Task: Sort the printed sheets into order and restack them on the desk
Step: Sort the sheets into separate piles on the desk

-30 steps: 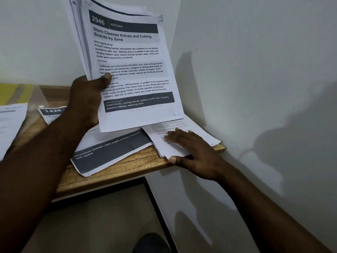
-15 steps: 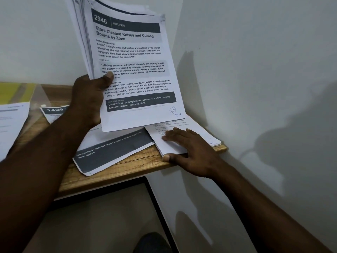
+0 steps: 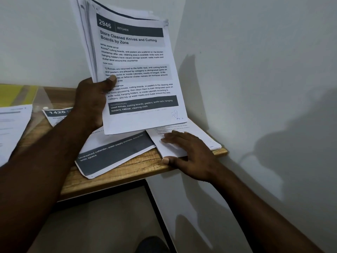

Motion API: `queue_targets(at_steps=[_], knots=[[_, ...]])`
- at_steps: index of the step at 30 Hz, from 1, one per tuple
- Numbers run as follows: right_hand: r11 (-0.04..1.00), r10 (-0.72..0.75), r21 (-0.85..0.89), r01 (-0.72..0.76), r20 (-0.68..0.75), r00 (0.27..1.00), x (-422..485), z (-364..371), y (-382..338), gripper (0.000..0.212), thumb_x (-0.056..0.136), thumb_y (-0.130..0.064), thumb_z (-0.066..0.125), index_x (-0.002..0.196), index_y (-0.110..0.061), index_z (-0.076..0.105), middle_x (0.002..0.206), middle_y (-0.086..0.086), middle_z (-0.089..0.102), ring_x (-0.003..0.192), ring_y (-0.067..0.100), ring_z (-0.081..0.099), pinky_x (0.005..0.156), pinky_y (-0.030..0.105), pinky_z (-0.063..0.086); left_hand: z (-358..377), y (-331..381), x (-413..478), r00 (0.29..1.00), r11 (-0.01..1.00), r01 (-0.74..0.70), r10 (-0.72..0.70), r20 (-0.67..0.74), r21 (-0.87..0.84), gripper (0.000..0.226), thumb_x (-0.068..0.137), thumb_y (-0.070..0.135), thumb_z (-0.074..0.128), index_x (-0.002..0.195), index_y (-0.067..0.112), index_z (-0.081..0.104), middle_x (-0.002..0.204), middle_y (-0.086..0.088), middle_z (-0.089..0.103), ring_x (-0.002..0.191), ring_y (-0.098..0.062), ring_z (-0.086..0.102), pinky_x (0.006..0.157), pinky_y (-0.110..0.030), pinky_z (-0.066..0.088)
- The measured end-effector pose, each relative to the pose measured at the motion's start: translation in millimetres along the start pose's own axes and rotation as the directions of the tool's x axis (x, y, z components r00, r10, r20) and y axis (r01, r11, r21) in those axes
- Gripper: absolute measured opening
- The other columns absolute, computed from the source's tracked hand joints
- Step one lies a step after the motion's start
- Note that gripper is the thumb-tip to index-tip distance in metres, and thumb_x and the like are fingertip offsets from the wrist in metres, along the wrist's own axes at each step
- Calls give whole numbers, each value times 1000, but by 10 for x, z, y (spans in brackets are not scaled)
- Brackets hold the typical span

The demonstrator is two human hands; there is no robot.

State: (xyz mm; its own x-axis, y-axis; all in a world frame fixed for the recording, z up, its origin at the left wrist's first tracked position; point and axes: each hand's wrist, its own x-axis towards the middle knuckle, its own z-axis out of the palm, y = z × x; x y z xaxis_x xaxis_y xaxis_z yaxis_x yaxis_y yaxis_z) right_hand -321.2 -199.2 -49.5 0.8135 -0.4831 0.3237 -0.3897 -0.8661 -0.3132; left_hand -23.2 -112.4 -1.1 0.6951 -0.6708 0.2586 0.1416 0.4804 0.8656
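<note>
My left hand [image 3: 91, 101] grips a thick sheaf of printed sheets [image 3: 138, 70], held upright above the desk; its front page reads "2946 Kitchen". My right hand [image 3: 189, 154] lies flat, fingers spread, on a small stack of sheets [image 3: 202, 136] at the desk's right corner, the thumb at the desk edge. A loose sheet with a dark band [image 3: 113, 154] lies on the wooden desk [image 3: 138, 167] below the sheaf, partly under it. Another sheet marked "1426" [image 3: 55, 114] shows behind my left forearm.
More papers [image 3: 12, 125] and a yellow folder in a clear sleeve [image 3: 17, 94] lie at the desk's left. White walls close in behind and to the right [image 3: 255, 70]. The desk has a black frame [image 3: 155, 203] beneath, with floor below.
The sheaf in my left hand has shifted slightly right and down. My right hand stays flat on the corner stack, barely moved.
</note>
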Motion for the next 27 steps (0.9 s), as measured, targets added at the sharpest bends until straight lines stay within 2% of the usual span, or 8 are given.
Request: queue_targets(at_steps=[5, 10, 13, 15, 18, 20, 22, 27], knots=[[908, 146, 419, -13, -288, 946, 112, -69, 62, 26, 93, -31, 66, 115, -24, 77, 122, -10, 75, 120, 10, 67, 108, 47, 51, 31, 34, -35, 999, 999, 23, -21, 48, -42, 26, 98, 16, 71, 123, 11, 71, 115, -9, 79, 104, -33, 77, 86, -54, 63], [629, 395, 776, -46, -268, 878, 370, -221, 15, 14, 97, -6, 50, 100, -7, 64, 106, 10, 79, 96, 33, 77, 89, 53, 61, 35, 67, -38, 999, 996, 16, -13, 32, -92, 27, 98, 14, 70, 125, 13, 71, 119, -10, 78, 107, -33, 76, 86, -53, 62], [548, 505, 836, 9, -339, 794, 516, -285, -29, 8, 96, -20, 57, 95, -13, 57, 98, 15, 77, 88, 38, 77, 77, 46, 61, 6, 100, -32, 1000, 995, 15, -14, 12, -95, 22, 98, 13, 70, 120, 14, 72, 115, -9, 79, 104, -32, 77, 82, -50, 64], [487, 550, 873, -29, -280, 787, 655, -348, -17, 29, 104, -40, 59, 105, -11, 59, 102, 15, 75, 91, 39, 76, 79, 47, 61, 12, 98, -49, 1000, 997, 15, -14, 14, -72, 19, 98, 14, 70, 117, 13, 73, 111, -8, 80, 100, -31, 78, 76, -45, 65], [543, 404, 833, -104, -150, 902, 878, -508, -23, 58, 91, -64, 67, 118, -13, 64, 115, 12, 77, 95, 34, 74, 83, 48, 55, 42, 81, -65, 999, 1000, 3, -2, 33, -13, 19, 98, 15, 71, 117, 12, 72, 107, -8, 81, 97, -30, 79, 73, -44, 65], [657, 297, 748, -95, -141, 944, 1011, -583, -67, 52, 85, -55, 79, 121, -20, 65, 117, 2, 78, 103, 24, 75, 92, 49, 58, 53, 67, -66, 999, 1000, 3, -4, 40, 16, 27, 97, 17, 73, 122, 11, 71, 109, -11, 80, 98, -32, 78, 79, -52, 65], [754, 255, 653, -74, -187, 949, 1171, -599, -133, 45, 86, -40, 84, 124, -24, 66, 118, -6, 78, 105, 18, 76, 98, 49, 59, 44, 58, -63, 1000, 999, 4, -5, 22, 37, 32, 95, 21, 76, 125, 11, 71, 111, -10, 80, 98, -32, 78, 85, -56, 63], [841, 269, 540, -25, -378, 886, 1478, -471, -321, 34, 89, -28, 81, 121, -24, 70, 113, -9, 77, 100, 10, 74, 93, 38, 60, 22, 115, -36, 1000, 999, -1, 1, 4, -46, 32, 94, 21, 77, 125, 13, 72, 114, -10, 79, 103, -32, 77, 93, -56, 60]])
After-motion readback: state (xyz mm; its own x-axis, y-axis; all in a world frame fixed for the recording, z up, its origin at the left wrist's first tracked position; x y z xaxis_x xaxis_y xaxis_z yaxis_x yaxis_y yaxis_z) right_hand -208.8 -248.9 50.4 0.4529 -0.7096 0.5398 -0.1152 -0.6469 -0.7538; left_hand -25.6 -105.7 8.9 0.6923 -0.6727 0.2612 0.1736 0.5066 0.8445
